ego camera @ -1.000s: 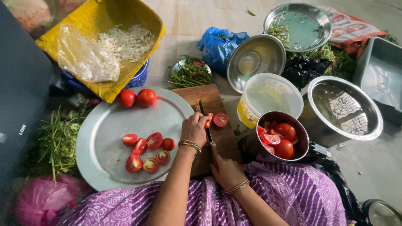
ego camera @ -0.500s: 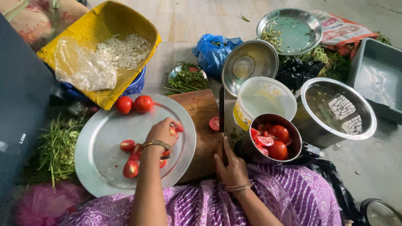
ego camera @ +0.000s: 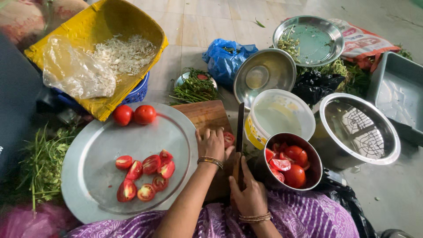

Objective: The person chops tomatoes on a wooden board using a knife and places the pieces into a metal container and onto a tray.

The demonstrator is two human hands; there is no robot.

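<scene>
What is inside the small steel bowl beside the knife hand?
The small steel bowl holds red tomatoes, some whole, some cut. They cover its bottom, so anything beneath them is hidden. The right hand grips the knife alongside.
</scene>
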